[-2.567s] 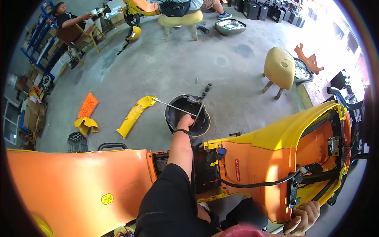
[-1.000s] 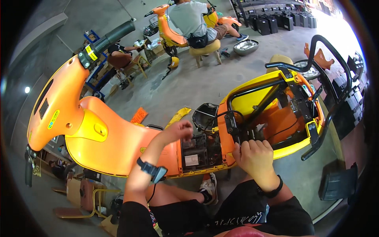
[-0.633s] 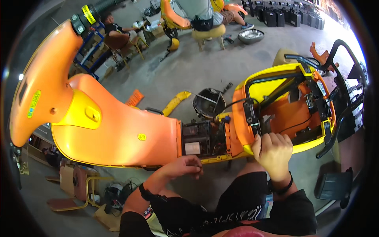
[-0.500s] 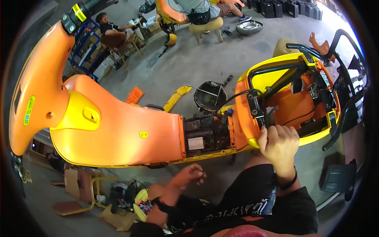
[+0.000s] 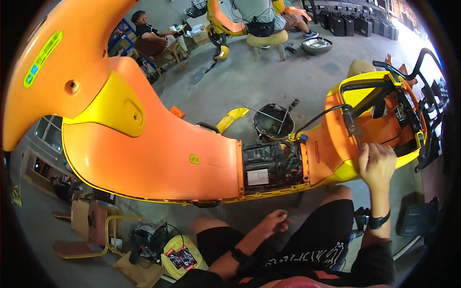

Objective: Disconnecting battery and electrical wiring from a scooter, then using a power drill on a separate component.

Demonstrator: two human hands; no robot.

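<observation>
One hand, the right [image 5: 378, 164], gripped the scooter's [image 5: 163, 149] seat-opening rim [image 5: 408, 159], seemingly for steadiness; the left [image 5: 274, 223] hung half-curled, contents unclear.

The right hand [image 5: 378, 164] grips with its knuckles upward; the left hand [image 5: 274, 222], lower and to its left, is only loosely curled.

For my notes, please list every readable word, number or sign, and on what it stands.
None reads clearly; all are too small or blurred:
yellow label, orange front panel
yellow sticker, orange footboard
red strip, orange rear body
white lettering, black shorts
red and black packets
</observation>
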